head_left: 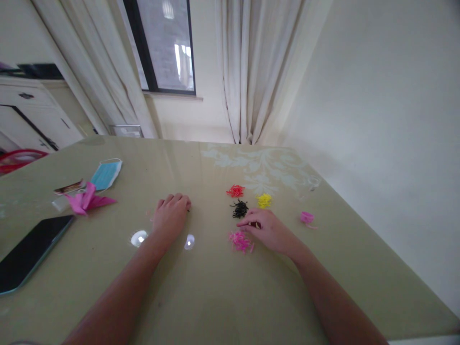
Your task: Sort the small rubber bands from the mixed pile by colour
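My left hand [171,215] lies on the glossy table with its fingers curled together. A tiny dark bit shows by its fingertips, too small to name. To the right, my right hand [268,230] hovers just over a pile of pink short thin strips [240,242], thumb and forefinger brought together. What those fingertips hold, if anything, is too small to make out. Just beyond them sits a pile of black strips [239,209]. Red strips [235,191] lie behind the black ones, and yellow strips [264,200] are to their right.
A pink coiled piece [306,217] lies right of my right hand. On the left are a phone [34,249], a folded pink paper shape [88,199] and a blue face mask [107,174]. A wall [395,143] borders the table's [215,297] right side.
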A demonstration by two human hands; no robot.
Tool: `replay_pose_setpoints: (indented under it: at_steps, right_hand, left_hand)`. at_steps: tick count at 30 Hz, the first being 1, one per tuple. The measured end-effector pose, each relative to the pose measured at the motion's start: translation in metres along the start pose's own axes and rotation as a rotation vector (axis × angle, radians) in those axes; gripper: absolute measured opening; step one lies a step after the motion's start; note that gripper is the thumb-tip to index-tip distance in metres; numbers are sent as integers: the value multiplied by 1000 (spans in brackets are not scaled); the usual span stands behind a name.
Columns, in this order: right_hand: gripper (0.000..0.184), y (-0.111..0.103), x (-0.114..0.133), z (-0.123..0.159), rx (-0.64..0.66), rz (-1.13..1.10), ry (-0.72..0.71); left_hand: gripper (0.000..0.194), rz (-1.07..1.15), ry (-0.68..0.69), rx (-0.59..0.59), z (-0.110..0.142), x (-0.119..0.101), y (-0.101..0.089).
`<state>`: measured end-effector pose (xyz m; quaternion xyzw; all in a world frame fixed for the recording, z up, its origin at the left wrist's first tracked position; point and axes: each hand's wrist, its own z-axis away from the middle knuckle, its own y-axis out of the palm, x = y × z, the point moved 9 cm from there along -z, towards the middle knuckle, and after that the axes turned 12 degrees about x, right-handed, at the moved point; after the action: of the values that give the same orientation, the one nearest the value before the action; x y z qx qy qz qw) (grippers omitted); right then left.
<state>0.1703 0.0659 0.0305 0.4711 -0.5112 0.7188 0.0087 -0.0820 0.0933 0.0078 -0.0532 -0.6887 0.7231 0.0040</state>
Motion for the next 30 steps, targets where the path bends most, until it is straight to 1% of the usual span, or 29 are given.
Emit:
replay_pose_setpoints:
  at_steps: [2,4,7,9,13,16,19,22,24,25,27,30]
  right_hand:
    - [18,-4,3,0,-36,-1,-7]
    - [15,-6,5,1,-64,-6,-13]
    - [13,-8,7,1,-105,-26,-30]
    - [14,-8,9,1,-129,-44,-47]
    - [13,-7,8,0,-168,-64,-53]
    - [13,-7,9,1,-189,-62,-51]
    - [13,-7,10,1,-205,-65,-68]
    - [13,-6,10,2,-212,-76,-86]
    - [13,-5,10,2,-221,-76,-89]
    - [12,-5,10,2,-231,-77,-89]
    - [12,-5,10,2,-257,-89,-83]
    - [17,-4,10,2,-291,-144,-66]
  left_hand:
    - [32,14,-13,-21,0,2,-1]
    - [33,70,-17,-70,-1,4,-5]
    - [31,226,33,-142,-2,6,-13]
    - [30,335,54,-167,-3,8,-16]
    - [28,502,12,-184,-1,13,-17]
    - [27,592,5,-191,1,12,-19]
    - [26,625,11,-207,3,11,-22]
    - [24,625,-9,-222,3,15,-23]
    - [24,679,4,-223,2,15,-22]
    - [24,741,34,-214,2,11,-21]
    - [25,917,138,-167,3,-3,-17]
    - [25,1173,310,-44,11,-37,-13]
